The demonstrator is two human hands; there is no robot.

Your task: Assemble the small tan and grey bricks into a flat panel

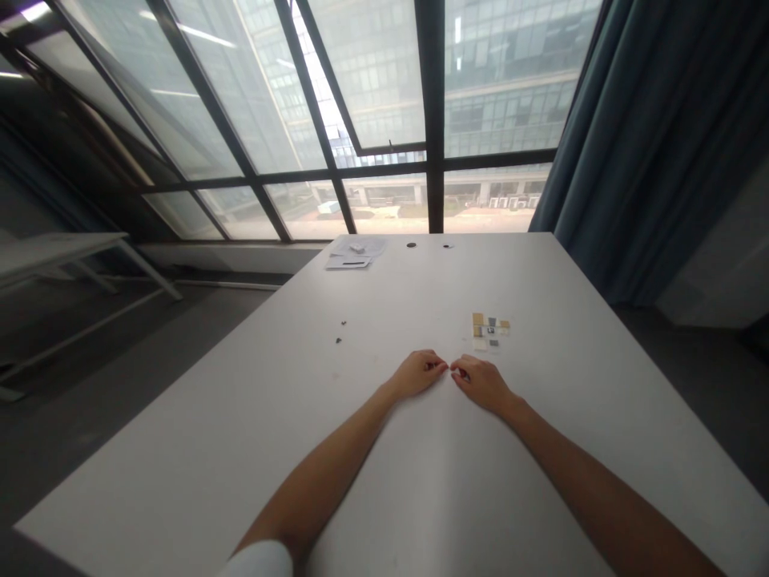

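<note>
Over the middle of the white table (240,449), my left hand (419,373) and my right hand (479,380) come together, fingertips almost touching. Both are closed in a pinch. Whatever lies between the fingers is too small to make out. Just beyond my right hand is a group of small flat pieces in tan, grey and white, among them a tan square (477,319) and a dark grey piece (493,344). Off to the left of my left hand lie two tiny dark bits, a nearer one (338,340) and a farther one (344,323).
Papers (348,262) with a small white object on top lie at the table's far left corner. Two dark round spots, one of them a cable hole (412,245), mark the far edge. Windows stand behind, a blue curtain (625,160) hangs at right, and another table (60,248) is at left.
</note>
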